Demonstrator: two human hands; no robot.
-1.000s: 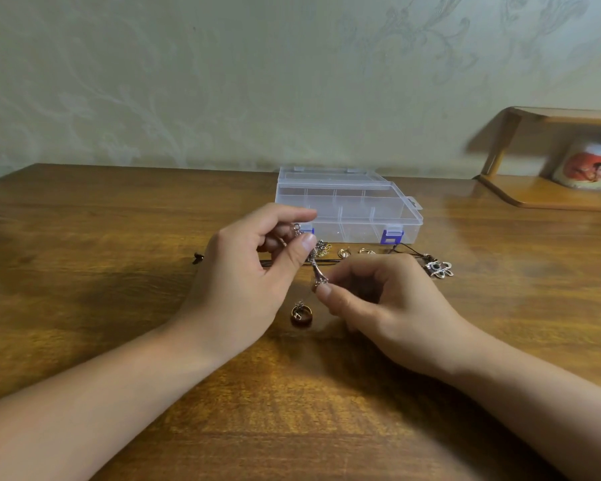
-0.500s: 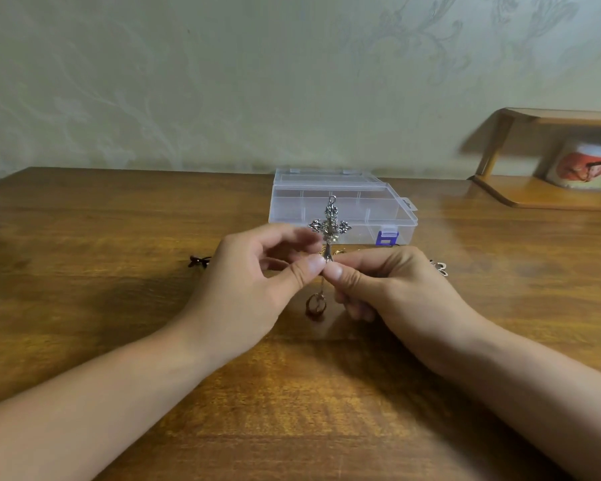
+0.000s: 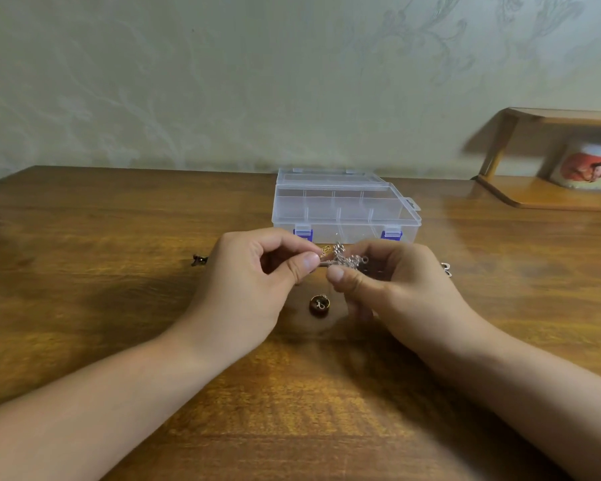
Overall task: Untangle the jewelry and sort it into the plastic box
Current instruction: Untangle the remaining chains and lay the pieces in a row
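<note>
A round brown pendant (image 3: 319, 306) is seen on the worktop (image 3: 84, 307) just below both hands. The silver cross pendant (image 3: 346, 260) is pinched between left hand (image 3: 247, 289) and right hand (image 3: 389, 282), lying crosswise. Beyond them the plastic box (image 3: 344, 210) is latched.

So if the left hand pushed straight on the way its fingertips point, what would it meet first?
Probably the right hand: the left hand points across at it, both pinching the silver pendant between them. The pendant itself comes first, though depth is unclear.
</note>
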